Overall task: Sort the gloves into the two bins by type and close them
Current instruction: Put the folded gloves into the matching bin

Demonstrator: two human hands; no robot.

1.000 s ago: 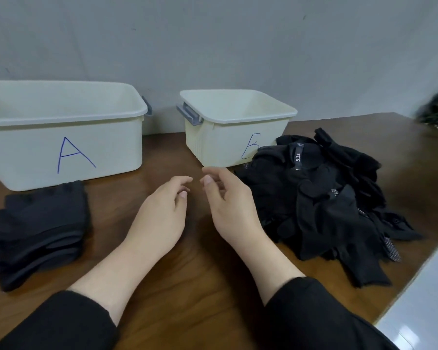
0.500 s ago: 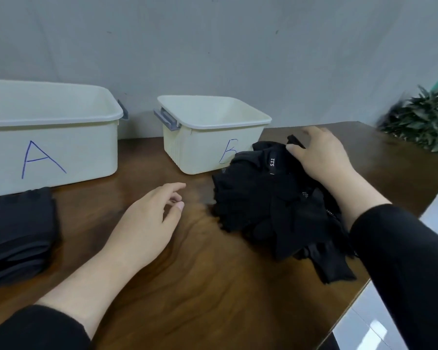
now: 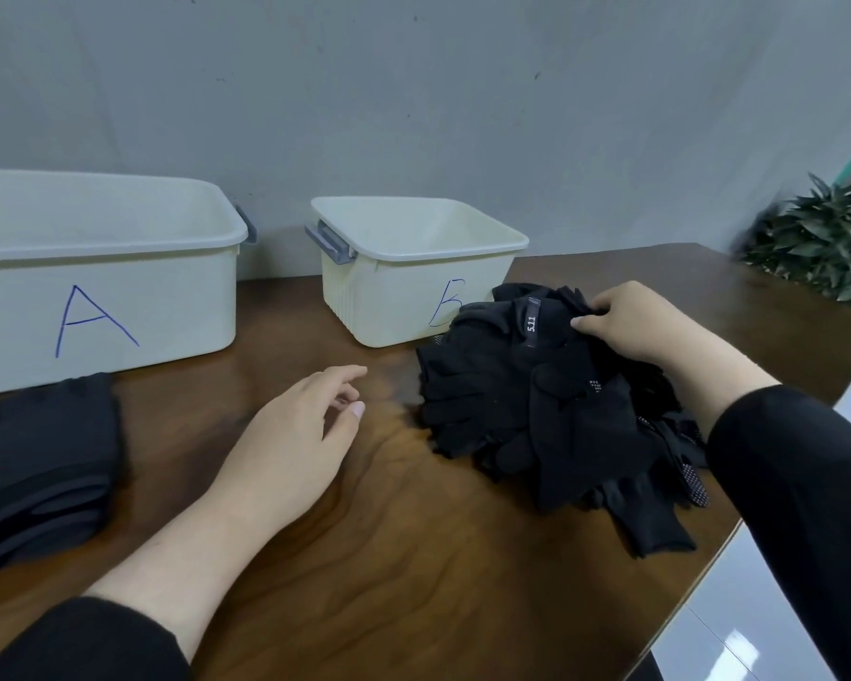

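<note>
Two cream bins stand at the back of the wooden table: the large bin marked A (image 3: 119, 292) on the left and the smaller bin marked B (image 3: 413, 297) in the middle, both without lids. A loose heap of black gloves (image 3: 536, 405) lies in front of bin B. My right hand (image 3: 634, 326) is on the heap's far top, its fingers curled into a black glove there. My left hand (image 3: 296, 439) rests on the table left of the heap, fingers relaxed, holding nothing. A flat stack of black gloves (image 3: 35, 464) lies at the left, in front of bin A.
A grey wall runs behind the bins. The table's right edge (image 3: 708, 567) slants close beside the heap, with pale floor tiles beyond. A green plant (image 3: 826, 238) stands past the table's far right corner.
My right hand moved from the middle of the table onto the heap, then curled its fingers into a glove on top. The left hand has barely moved. My view turned right.
</note>
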